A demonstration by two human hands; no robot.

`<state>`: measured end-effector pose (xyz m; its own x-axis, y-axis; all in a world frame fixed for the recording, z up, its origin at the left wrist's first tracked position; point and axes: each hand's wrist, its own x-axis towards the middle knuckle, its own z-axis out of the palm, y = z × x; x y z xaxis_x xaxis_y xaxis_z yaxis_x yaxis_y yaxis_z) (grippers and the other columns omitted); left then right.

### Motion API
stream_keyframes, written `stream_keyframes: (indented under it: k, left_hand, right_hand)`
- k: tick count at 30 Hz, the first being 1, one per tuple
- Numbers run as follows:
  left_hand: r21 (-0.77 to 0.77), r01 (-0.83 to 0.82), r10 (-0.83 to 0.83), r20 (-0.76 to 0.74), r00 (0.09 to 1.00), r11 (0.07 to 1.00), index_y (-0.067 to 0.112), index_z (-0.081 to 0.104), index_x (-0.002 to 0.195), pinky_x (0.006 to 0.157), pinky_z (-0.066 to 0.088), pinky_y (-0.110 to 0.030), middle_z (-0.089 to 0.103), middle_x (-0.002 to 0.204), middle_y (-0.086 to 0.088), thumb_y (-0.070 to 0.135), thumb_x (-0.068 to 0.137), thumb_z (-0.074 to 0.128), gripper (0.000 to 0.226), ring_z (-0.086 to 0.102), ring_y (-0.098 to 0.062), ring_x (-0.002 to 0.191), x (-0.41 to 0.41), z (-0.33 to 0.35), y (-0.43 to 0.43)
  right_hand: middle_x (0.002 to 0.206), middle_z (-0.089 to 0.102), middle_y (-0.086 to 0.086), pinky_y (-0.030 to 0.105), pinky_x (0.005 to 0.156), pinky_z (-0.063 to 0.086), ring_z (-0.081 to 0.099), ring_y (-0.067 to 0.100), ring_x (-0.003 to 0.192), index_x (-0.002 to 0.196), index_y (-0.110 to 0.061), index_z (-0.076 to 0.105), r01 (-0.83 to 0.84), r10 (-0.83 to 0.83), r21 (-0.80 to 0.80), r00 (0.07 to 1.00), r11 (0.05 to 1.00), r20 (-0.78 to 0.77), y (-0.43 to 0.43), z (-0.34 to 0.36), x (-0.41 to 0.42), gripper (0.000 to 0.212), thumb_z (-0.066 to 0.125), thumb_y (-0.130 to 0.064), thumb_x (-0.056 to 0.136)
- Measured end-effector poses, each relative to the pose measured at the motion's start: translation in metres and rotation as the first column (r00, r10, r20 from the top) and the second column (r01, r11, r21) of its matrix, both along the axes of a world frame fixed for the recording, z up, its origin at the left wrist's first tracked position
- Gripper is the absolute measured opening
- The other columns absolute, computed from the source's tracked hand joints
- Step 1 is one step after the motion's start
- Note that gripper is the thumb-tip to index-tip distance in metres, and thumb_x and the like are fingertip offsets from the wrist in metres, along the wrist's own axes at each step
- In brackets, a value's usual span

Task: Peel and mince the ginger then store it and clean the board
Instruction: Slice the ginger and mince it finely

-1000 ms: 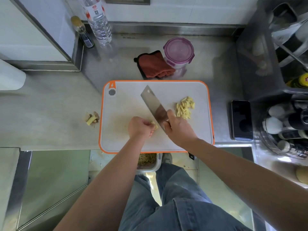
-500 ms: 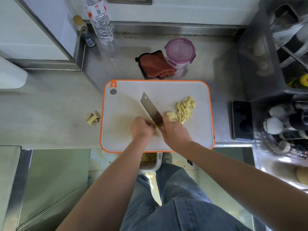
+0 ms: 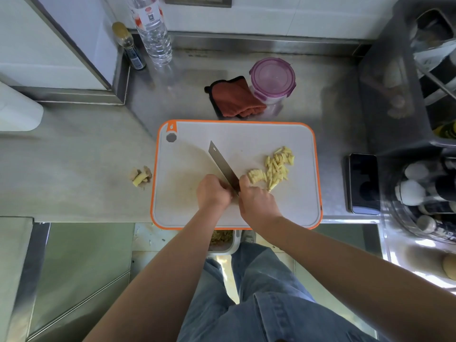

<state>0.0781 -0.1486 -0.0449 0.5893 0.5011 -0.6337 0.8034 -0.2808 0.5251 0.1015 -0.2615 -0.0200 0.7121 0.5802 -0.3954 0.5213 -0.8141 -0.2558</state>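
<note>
A white cutting board (image 3: pixel 246 134) with an orange rim lies on the steel counter. My right hand (image 3: pixel 257 201) grips the handle of a cleaver (image 3: pixel 223 166), whose blade stands edge-down on the board and points to the far left. My left hand (image 3: pixel 213 192) is curled tight against the blade's left side; the ginger piece it holds is hidden under its fingers. A pile of cut ginger strips (image 3: pixel 278 164) lies on the right of the board, with a small stack of fresh slices (image 3: pixel 255 175) beside my right thumb.
Ginger scraps (image 3: pixel 141 176) lie on the counter left of the board. Behind the board sit a red cloth (image 3: pixel 234 98) and a purple-lidded container (image 3: pixel 272 80). A phone (image 3: pixel 364 183) lies to the right. A water bottle (image 3: pixel 153 28) stands at the back. A bin (image 3: pixel 220 239) sits below the counter edge.
The cleaver came down from a flatter, raised angle onto the board beside my left fingers. A small stack of slices now lies next to the strip pile. My hands drew closer together.
</note>
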Motion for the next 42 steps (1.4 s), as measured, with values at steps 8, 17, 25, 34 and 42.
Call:
stream_keyframes:
  k: [8, 17, 25, 34, 42]
  left_hand:
    - [0.123, 0.057, -0.058, 0.011, 0.998, 0.991, 0.007, 0.066, 0.070, 0.047, 0.034, -0.024, 0.059, 0.061, -0.001, 0.020, 0.082, 0.062, 0.018, 0.057, -0.022, 0.060, -0.004, -0.007, -0.006]
    - [0.049, -0.033, 0.028, 0.107, 0.994, 0.998, 0.011, 0.070, 0.068, 0.065, 0.059, -0.039, 0.070, 0.068, -0.004, 0.019, 0.084, 0.065, 0.019, 0.068, -0.022, 0.067, -0.009, -0.011, -0.008]
    - [0.064, -0.088, 0.081, 0.107, 0.991, 0.994, 0.013, 0.071, 0.083, 0.071, 0.053, -0.032, 0.072, 0.080, -0.003, 0.021, 0.082, 0.064, 0.011, 0.068, -0.022, 0.079, -0.014, -0.004, -0.010]
    - [0.119, -0.092, 0.084, 0.070, 0.994, 0.989, 0.009, 0.076, 0.083, 0.061, 0.040, -0.025, 0.073, 0.080, -0.007, 0.020, 0.084, 0.064, 0.016, 0.067, -0.024, 0.079, -0.009, -0.001, -0.013]
    - [0.108, -0.082, 0.075, 0.062, 0.995, 0.991, 0.008, 0.076, 0.081, 0.059, 0.038, -0.026, 0.072, 0.079, -0.008, 0.018, 0.084, 0.063, 0.016, 0.067, -0.025, 0.077, -0.009, 0.001, -0.013]
  right_hand:
    - [0.081, 0.055, 0.011, 0.037, 0.058, 0.042, 0.054, 0.030, 0.071, 0.112, -0.010, 0.036, 0.200, -0.158, 0.167, 0.959, 0.966, -0.236, -0.015, -0.001, 0.017, 0.019, 0.039, -0.021, 0.097]
    - [0.079, 0.058, 0.012, 0.042, 0.061, 0.049, 0.056, 0.032, 0.071, 0.111, -0.009, 0.038, 0.277, -0.250, 0.198, 0.956, 0.940, -0.151, -0.036, 0.006, 0.030, 0.019, 0.037, -0.022, 0.098]
    - [0.079, 0.052, 0.012, 0.036, 0.059, 0.041, 0.054, 0.034, 0.073, 0.117, -0.007, 0.036, 0.168, -0.137, 0.205, 0.978, 0.964, -0.158, -0.022, 0.008, 0.009, 0.023, 0.037, -0.021, 0.098]
    - [0.077, 0.048, 0.008, 0.036, 0.060, 0.038, 0.049, 0.033, 0.071, 0.111, -0.009, 0.035, 0.144, -0.123, 0.172, 0.984, 0.974, -0.129, -0.013, 0.008, 0.004, 0.016, 0.036, -0.019, 0.099]
    - [0.074, 0.049, 0.007, 0.035, 0.059, 0.038, 0.048, 0.029, 0.068, 0.114, -0.009, 0.034, 0.129, -0.110, 0.158, 0.986, 0.979, -0.129, -0.011, 0.007, 0.002, 0.018, 0.037, -0.019, 0.099]
